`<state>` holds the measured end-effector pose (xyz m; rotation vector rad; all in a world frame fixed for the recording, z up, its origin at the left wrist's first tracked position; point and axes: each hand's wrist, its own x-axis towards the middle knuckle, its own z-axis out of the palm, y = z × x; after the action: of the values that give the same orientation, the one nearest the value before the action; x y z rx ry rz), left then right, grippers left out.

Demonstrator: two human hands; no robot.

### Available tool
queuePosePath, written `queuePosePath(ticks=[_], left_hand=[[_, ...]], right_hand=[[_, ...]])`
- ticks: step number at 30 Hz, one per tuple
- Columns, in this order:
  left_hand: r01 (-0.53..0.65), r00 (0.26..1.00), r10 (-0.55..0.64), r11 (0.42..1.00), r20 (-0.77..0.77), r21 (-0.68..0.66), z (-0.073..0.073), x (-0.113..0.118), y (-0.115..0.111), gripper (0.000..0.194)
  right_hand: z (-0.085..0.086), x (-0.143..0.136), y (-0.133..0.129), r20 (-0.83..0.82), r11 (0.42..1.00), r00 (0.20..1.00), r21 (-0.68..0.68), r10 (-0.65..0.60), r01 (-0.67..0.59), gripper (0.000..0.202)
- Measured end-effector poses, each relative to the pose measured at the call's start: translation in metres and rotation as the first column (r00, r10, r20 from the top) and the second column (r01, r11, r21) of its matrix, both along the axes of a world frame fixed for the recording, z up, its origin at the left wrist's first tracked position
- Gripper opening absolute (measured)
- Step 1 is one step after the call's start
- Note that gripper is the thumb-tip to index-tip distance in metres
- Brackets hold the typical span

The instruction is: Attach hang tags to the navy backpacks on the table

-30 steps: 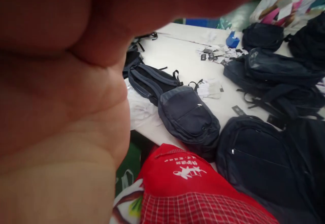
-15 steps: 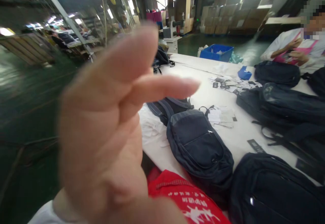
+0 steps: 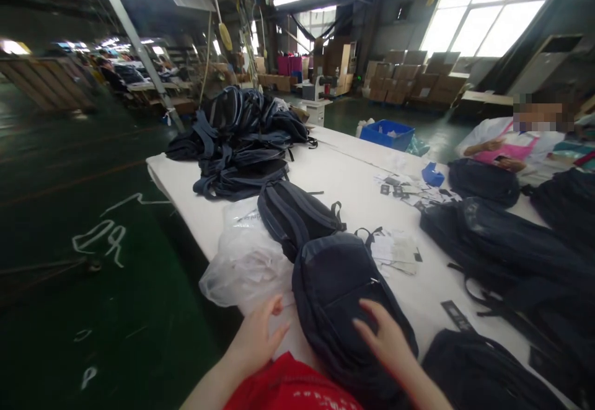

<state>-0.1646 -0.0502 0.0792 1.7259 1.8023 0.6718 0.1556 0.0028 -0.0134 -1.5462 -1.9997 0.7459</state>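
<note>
At desk (image 3: 353, 181) near edge: dark backpack (image 3: 344, 298) lies flat | right hand (image 3: 383, 335): fingers spread, resting on its front pocket, gripping nothing | left hand (image 3: 260, 335): open, at backpack's left side beside plastic bag (image 3: 242, 261), holding nothing | Advice: steady both sides evenly; keep straps (image 3: 367, 235) from snagging.

- The backpack (image 3: 344, 298) lies on the tabletop (image 3: 344, 178) at its near edge.
- A plastic bag (image 3: 244, 264) lies just left of it.
- A pile of backpacks (image 3: 242, 140) sits behind, at the far left corner.
- Paper tags (image 3: 395, 249) lie to its right.
</note>
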Motion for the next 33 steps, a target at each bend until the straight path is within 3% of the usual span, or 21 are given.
queuePosePath(ticks=[5, 9, 12, 16, 20, 23, 27, 31, 33], left_hand=[[0.071, 0.997, -0.071, 0.985, 0.004, -0.156, -0.023, -0.005, -0.001, 0.048], [0.17, 0.986, -0.165, 0.962, 0.038, -0.213, -0.033, -0.006, 0.007, 0.047], [0.243, 0.97, -0.238, 0.945, 0.05, -0.22, -0.036, -0.007, 0.012, 0.044], [0.285, 0.959, -0.28, 0.937, 0.05, -0.203, -0.04, -0.015, 0.013, 0.042], [0.229, 0.973, -0.217, 0.944, 0.076, -0.236, -0.051, -0.026, 0.003, 0.043], [0.197, 0.98, -0.179, 0.937, 0.089, -0.287, -0.06, -0.03, -0.01, 0.044], [0.201, 0.979, -0.178, 0.93, 0.1, -0.309, -0.063, -0.03, -0.025, 0.041], [0.202, 0.979, -0.183, 0.926, 0.09, -0.319, -0.063, -0.028, -0.031, 0.041], [0.22, 0.975, -0.204, 0.916, 0.084, -0.336, -0.066, -0.03, -0.03, 0.042]], right_hand=[[-0.054, -0.029, -0.044, 0.318, 0.948, 0.928, -0.305, 0.194, -0.093, 0.085], [-0.071, -0.033, -0.061, 0.412, 0.95, 0.885, -0.297, 0.218, -0.096, 0.082], [-0.063, -0.031, -0.057, 0.406, 0.959, 0.886, -0.25, 0.226, -0.131, 0.065], [-0.034, -0.019, -0.041, 0.365, 0.968, 0.91, -0.218, 0.199, -0.124, 0.039], [0.008, 0.021, -0.018, 0.331, 0.985, 0.929, -0.115, 0.163, -0.132, 0.033], [0.029, 0.055, -0.004, 0.345, 0.994, 0.933, -0.004, 0.101, -0.106, 0.032], [0.03, 0.075, -0.003, 0.356, 0.999, 0.934, -0.018, 0.042, -0.038, 0.031], [0.02, 0.068, -0.008, 0.322, 0.96, 0.922, -0.242, 0.215, -0.14, 0.026], [0.017, 0.067, 0.004, 0.283, 0.921, 0.915, -0.342, 0.288, -0.185, 0.022]])
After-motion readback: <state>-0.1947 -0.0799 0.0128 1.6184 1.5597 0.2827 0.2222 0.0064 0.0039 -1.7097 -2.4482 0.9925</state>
